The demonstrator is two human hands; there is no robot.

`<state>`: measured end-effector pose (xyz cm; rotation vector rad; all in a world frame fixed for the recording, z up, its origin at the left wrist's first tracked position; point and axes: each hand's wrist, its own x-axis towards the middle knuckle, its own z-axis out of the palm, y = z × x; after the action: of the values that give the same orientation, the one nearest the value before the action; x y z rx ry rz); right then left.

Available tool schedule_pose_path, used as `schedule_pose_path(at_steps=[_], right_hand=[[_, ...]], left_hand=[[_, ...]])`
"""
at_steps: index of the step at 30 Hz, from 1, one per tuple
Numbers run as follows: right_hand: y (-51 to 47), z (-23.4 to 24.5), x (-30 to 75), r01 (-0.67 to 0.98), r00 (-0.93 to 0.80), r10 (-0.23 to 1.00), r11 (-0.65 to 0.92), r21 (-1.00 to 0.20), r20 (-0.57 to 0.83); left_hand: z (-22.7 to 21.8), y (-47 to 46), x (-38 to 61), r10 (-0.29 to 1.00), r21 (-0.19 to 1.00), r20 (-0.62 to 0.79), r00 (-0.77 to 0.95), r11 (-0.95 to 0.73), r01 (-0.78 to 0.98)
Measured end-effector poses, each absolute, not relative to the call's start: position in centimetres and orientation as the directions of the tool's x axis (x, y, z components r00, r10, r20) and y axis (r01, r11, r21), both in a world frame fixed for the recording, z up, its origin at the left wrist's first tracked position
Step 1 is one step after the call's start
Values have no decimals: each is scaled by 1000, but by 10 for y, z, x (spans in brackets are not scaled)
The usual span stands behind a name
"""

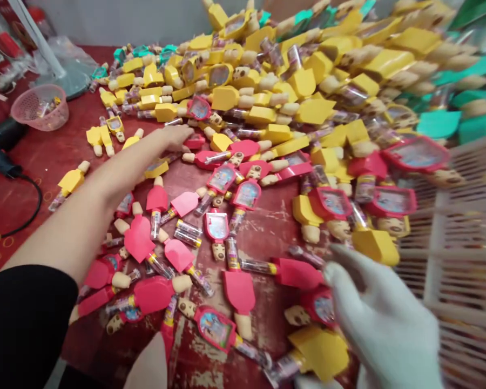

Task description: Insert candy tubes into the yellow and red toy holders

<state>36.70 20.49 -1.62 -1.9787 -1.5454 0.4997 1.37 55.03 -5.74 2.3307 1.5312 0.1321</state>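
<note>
My bare left hand [179, 137], at the end of an arm in a black sleeve, reaches to the near edge of the pile. Its fingers close about a small pink popsicle-shaped toy [195, 142]. At the lower right, thumb and forefinger of my white-gloved right hand [383, 316] pinch the end of another pink popsicle-shaped toy [298, 273]. A clear filled tube [259, 266] sticks out from that toy's far end. Below the glove lie a pink-framed toy [323, 307] and a blurred yellow toy [322, 351]. Several pink toys, such as one with a window [215, 328], lie between my hands.
A high heap of yellow toys [316, 111] with some teal ones [437, 124] fills the back. A white slatted crate [461, 237] stands at the right. On the left are a pink basket [39, 121], a lamp base [71, 78] and a black corded tool [2, 154].
</note>
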Motion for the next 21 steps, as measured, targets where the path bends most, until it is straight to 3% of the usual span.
schedule_pose_path(at_steps=[3, 6, 8, 11, 14, 19, 21], right_hand=[[272, -22, 371, 799, 194, 977, -109, -591, 83], [353, -30, 352, 852, 105, 980, -1, -524, 167], [399, -31, 324, 871, 65, 979, 39, -489, 194], [440, -30, 276, 901, -99, 988, 141, -411, 122], [463, -31, 242, 920, -163, 986, 162, -356, 27], [513, -43, 234, 945, -71, 994, 41, -325, -82], [530, -48, 237, 934, -129, 978, 64, -352, -165]], left_hand=[[-41, 515, -15, 964, 417, 41, 262, -255, 872], [-12, 454, -31, 981, 633, 185, 52, -160, 757], [10, 401, -36, 988, 755, 151, -28, -97, 649], [41, 308, -46, 997, 826, 59, -58, -16, 563], [61, 214, -66, 993, 810, -39, -112, 97, 578], [63, 111, -93, 853, 792, -191, -485, 426, 436], [60, 96, -92, 801, 795, -239, -549, 486, 363]])
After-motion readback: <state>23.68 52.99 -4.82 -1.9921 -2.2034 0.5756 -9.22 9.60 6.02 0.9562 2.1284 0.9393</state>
